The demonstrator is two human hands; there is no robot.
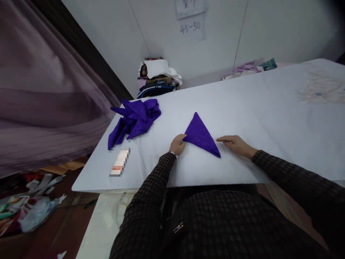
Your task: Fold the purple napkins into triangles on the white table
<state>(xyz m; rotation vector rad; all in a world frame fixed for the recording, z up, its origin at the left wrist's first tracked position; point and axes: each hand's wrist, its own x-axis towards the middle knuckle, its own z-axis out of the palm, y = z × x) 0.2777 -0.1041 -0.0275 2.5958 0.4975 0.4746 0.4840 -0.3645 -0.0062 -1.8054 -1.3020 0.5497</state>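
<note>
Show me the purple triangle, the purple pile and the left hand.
purple triangle (201,135), head view, its middle.
purple pile (136,118), head view, centre of heap.
left hand (178,144), head view, back of hand.

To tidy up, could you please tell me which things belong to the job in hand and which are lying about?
In use: folded purple cloth, left hand, right hand, purple cloth pile.
Lying about: clothes stack, small packet, floor litter.

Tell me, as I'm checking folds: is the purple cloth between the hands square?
No, the purple cloth lies folded into a triangle on the table.
</note>
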